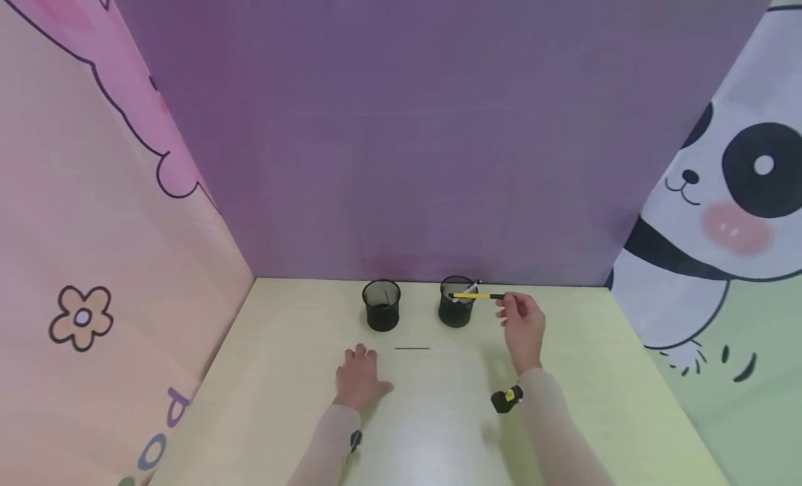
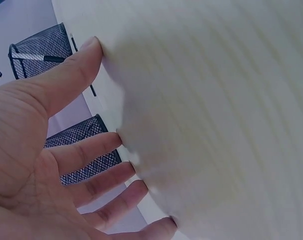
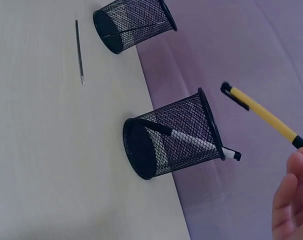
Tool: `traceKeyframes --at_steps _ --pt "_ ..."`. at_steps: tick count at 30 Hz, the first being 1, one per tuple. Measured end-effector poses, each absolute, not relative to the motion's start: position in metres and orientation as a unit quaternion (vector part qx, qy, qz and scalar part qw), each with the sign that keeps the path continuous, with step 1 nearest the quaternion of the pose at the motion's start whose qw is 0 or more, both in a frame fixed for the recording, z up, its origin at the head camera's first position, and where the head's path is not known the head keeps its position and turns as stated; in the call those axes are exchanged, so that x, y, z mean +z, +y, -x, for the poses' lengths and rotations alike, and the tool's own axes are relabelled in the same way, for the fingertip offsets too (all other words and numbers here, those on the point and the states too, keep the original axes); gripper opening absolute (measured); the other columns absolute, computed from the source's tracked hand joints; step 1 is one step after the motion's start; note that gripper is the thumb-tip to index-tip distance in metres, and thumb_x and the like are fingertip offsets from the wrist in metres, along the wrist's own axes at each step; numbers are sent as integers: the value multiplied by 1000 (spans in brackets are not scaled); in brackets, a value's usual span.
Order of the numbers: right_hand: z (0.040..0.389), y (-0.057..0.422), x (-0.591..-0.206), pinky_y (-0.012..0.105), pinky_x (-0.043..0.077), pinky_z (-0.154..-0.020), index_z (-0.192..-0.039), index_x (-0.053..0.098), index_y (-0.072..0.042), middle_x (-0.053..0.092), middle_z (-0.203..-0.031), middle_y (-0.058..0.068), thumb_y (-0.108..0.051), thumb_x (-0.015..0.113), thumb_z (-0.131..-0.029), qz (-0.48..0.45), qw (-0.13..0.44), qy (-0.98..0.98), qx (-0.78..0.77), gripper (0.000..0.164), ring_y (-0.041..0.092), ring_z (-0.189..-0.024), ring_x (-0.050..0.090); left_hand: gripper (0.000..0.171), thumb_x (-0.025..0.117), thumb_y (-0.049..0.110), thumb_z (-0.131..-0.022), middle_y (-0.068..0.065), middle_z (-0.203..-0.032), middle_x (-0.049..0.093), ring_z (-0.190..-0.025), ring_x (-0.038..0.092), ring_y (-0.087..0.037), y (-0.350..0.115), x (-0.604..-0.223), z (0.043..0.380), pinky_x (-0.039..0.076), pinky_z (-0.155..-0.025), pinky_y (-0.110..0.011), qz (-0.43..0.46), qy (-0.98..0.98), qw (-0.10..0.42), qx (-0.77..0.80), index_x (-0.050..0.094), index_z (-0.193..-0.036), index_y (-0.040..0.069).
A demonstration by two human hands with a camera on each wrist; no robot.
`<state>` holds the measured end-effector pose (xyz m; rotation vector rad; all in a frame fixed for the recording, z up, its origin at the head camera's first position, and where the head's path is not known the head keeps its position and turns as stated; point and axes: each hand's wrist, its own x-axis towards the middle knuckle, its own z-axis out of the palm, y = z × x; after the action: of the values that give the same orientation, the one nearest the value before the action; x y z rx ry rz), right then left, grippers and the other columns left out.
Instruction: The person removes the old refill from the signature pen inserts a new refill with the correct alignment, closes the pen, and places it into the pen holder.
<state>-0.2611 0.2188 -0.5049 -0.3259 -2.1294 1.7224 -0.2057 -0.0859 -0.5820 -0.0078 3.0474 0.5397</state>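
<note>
My right hand (image 1: 523, 327) pinches a yellow pen with black ends (image 3: 266, 116) by one end, holding it nearly level. In the head view its other end overlaps the mouth of the right black mesh pen cup (image 1: 455, 315). Inside that cup leans a white pen with black ends (image 3: 191, 140). My left hand (image 1: 360, 379) is spread over the table, its fingertips at the surface in the left wrist view. Ahead of it stands the left mesh pen cup (image 1: 383, 319), with a thin dark rod inside. A similar thin dark rod (image 3: 79, 52) lies on the table.
The pale table (image 1: 282, 402) ends at a purple back wall (image 1: 426, 159) just behind both cups. Printed fabric sides stand left and right, with a panda (image 1: 683, 249) on the right one. Dark wrist devices are strapped at both sleeves.
</note>
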Motion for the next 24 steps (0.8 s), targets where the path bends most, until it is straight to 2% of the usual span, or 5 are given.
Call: traceKeyframes --at_steps 9,17,24 --pt "277 217 -504 18 52 -64 -120 66 -7 73 -107 15 -29 57 -106 128 202 -765 598 28 4 -72 63 68 91 38 -74 -19 -133 57 -114 50 -37 -84 -580 204 48 -94 -67 15 980 27 196 65 -125 2" --pt "293 213 -505 19 54 -69 -123 65 -5 71 -110 16 -25 55 -106 124 131 -796 578 28 11 -78 65 69 90 39 -75 -19 -136 56 -117 50 -38 -84 -580 201 46 -98 -69 21 978 36 204 64 -128 2" --pt "306 208 -503 30 57 -76 -124 66 -2 74 -109 17 -23 58 -105 95 95 -809 572 30 7 -73 63 69 89 39 -76 -19 -136 56 -119 50 -39 -84 -581 202 46 -98 -68 17 980 32 195 64 -129 2"
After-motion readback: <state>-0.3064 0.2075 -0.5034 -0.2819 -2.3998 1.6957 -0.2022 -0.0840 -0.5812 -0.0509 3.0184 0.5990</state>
